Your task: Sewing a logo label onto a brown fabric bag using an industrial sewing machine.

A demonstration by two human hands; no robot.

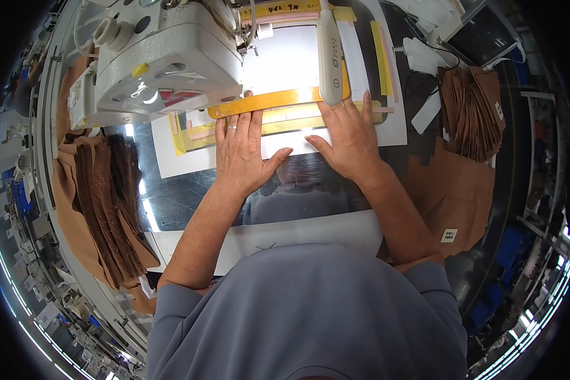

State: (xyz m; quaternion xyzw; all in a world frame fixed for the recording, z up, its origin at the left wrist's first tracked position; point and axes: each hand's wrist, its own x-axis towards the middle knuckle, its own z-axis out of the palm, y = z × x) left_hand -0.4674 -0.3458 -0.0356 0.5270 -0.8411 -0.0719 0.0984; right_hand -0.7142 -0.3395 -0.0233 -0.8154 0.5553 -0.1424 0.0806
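My left hand point(240, 151) lies spread, palm down, on the near edge of a flat sewing template point(278, 119) bordered with yellow and pink strips. My right hand point(350, 140) rests the same way farther right, fingers stretched forward. Both thumbs point inward, apart from each other. An orange bar point(269, 101) runs across just at the fingertips and hides some of them. Beneath the template is a white sheet point(392, 134). A sewing machine head point(171, 57) stands over the far left part, close to my left fingers. A white lamp arm point(329, 57) hangs above my right fingertips.
Stacked brown fabric pieces point(98, 202) lie at the left. To the right are a fanned brown bundle point(472, 111) and a flat brown piece point(459, 196) with a white label. A white phone-like slab point(426, 114) and cables sit beside the template. The dark tabletop point(183, 196) is shiny.
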